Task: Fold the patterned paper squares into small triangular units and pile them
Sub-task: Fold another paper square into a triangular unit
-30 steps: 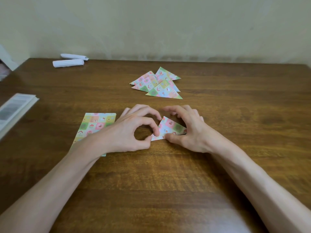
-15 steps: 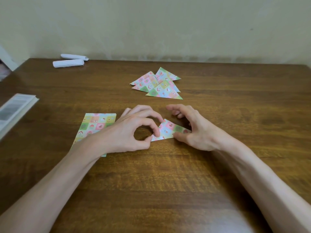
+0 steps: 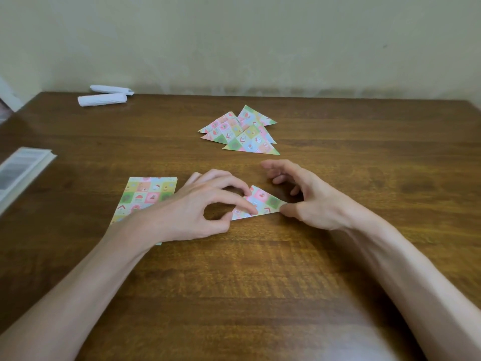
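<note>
Folded triangle [image 3: 263, 201]: lies flat mid-bench [image 3: 260, 282], between both hands.
Left hand [image 3: 187, 212]: thumb and forefinger pinch its left corner.
Right hand [image 3: 312, 201]: thumb presses the right tip; fingers [image 3: 278, 166] are lifted and loose.
Risk: the thin paper may slide or spring open if either press eases, skewing the crease.
Room: bare wood runs ahead to the pile [image 3: 242, 134] toward the back edge; the unfolded squares [image 3: 145, 194] lie partly under the left wrist.

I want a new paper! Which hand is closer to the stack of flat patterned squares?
Left. The left hand reaches across the stack of patterned paper squares, hiding its near right part; the right hand is farther right, beyond the folded triangle.
</note>
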The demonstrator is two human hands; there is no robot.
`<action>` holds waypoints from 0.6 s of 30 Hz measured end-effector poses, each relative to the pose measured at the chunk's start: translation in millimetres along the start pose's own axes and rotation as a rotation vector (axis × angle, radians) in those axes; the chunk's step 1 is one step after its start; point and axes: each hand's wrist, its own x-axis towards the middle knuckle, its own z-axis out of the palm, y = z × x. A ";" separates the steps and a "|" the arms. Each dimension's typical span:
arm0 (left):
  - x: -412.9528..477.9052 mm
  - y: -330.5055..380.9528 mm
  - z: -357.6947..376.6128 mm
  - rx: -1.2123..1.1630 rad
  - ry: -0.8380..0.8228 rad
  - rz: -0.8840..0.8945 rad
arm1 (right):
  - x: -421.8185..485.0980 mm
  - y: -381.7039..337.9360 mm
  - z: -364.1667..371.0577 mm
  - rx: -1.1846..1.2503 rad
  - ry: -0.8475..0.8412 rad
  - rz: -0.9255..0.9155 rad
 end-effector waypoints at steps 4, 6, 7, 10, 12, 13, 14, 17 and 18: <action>0.8 0.2 0.2 0.004 -0.003 0.001 | 0.6 2.0 0.8 0.006 -0.012 -0.014; 0.8 0.4 0.2 0.011 -0.003 0.001 | 1.7 4.1 -0.9 0.027 -0.018 -0.009; 0.6 0.6 0.2 0.013 -0.003 0.000 | 1.8 4.7 -2.4 0.039 -0.022 -0.006; 0.3 1.6 -0.2 0.012 -0.010 -0.002 | 0.6 2.1 -5.5 0.067 -0.027 -0.021; 0.0 2.0 -0.6 0.015 -0.011 -0.002 | -1.7 -0.2 -7.0 0.116 -0.009 -0.026; 0.1 2.2 -0.8 0.017 -0.013 -0.003 | -3.1 -0.7 -7.7 0.145 0.010 -0.038; 0.2 2.2 -0.9 0.018 -0.015 -0.006 | -4.4 -0.8 -8.4 0.165 0.041 -0.058; 0.3 2.7 -0.5 0.017 -0.019 -0.009 | -8.4 1.2 -12.7 0.080 0.173 -0.110; 0.4 2.9 -0.3 0.017 -0.016 -0.008 | -9.6 2.2 -13.5 0.032 0.189 -0.117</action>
